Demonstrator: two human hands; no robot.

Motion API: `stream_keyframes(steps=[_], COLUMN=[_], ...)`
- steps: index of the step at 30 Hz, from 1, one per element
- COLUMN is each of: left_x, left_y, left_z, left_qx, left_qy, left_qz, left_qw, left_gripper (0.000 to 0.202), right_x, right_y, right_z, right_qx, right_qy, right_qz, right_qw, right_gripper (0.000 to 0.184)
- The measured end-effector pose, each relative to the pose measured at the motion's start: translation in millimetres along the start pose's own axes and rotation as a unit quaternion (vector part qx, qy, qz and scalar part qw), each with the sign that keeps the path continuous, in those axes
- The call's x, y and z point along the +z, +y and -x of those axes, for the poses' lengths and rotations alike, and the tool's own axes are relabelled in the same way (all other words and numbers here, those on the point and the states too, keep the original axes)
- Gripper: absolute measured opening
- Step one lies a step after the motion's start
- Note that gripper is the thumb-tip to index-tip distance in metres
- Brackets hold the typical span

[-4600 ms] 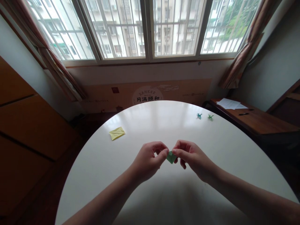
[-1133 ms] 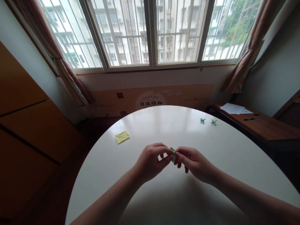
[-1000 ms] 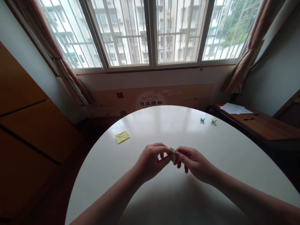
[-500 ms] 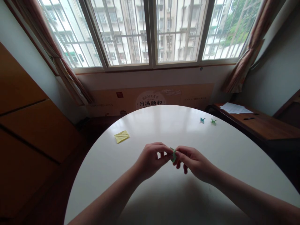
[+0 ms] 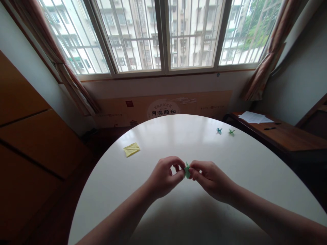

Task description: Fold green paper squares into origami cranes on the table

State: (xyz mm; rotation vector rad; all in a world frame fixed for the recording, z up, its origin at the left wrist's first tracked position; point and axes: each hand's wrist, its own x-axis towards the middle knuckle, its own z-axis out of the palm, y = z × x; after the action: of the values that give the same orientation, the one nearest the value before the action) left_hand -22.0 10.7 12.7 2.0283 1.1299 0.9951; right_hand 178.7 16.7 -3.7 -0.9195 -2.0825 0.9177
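A small folded piece of green paper is held between both my hands just above the round white table. My left hand pinches its left side with thumb and forefinger. My right hand pinches its right side, fingers curled in. Most of the paper is hidden by my fingertips.
A yellow folded paper lies on the table at the left. Two small paper cranes, one teal and one green, stand at the far right. A wooden side desk with white sheets and a pen is beyond the table's right edge.
Both hands have kept their pinch on the green paper. It now looks narrower and more upright than 4.6 s ago, and my fingertips have closed in on it.
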Motion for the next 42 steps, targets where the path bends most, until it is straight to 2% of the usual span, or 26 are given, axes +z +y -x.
stream_keyframes(steps=[5, 10, 13, 16, 20, 24, 30, 36, 42], left_x=[2.0, 2.5, 0.7, -0.7, -1.1, -2.0, -0.9, 0.4, 0.6], left_y=[0, 1, 1, 2, 3, 8, 10, 9, 11], left_z=[2, 4, 4, 5, 5, 6, 7, 6, 4], left_qx=[0.005, 0.048, 0.091, 0.124, 0.124, 0.109, 0.048, 0.043, 0.051], left_qy=[0.007, 0.015, 0.033, 0.041, 0.048, 0.053, 0.011, 0.046, 0.079], left_qz=[-0.036, -0.094, -0.117, -0.110, -0.099, -0.068, 0.001, 0.018, 0.025], left_qw=[0.999, 0.994, 0.988, 0.985, 0.986, 0.990, 0.999, 0.998, 0.995], left_gripper=[0.012, 0.012, 0.008, 0.004, 0.009, 0.006, 0.013, 0.006, 0.005], right_x=[1, 3, 5, 6, 5, 3, 2, 4, 6], right_y=[-1, 1, 4, 6, 5, 4, 2, 3, 3], right_z=[0, 0, -1, -3, -5, -4, -3, -2, -2], right_qx=[-0.005, 0.008, 0.035, 0.063, 0.070, 0.051, 0.031, 0.040, 0.042], right_qy=[-0.006, -0.010, -0.025, -0.042, -0.052, -0.060, -0.069, -0.073, -0.056], right_qz=[-0.001, -0.037, -0.125, -0.239, -0.319, -0.332, -0.334, -0.324, -0.281], right_qw=[1.000, 0.999, 0.991, 0.968, 0.944, 0.940, 0.939, 0.942, 0.957], right_gripper=[0.022, 0.024, 0.028, 0.032, 0.034, 0.033, 0.034, 0.035, 0.035])
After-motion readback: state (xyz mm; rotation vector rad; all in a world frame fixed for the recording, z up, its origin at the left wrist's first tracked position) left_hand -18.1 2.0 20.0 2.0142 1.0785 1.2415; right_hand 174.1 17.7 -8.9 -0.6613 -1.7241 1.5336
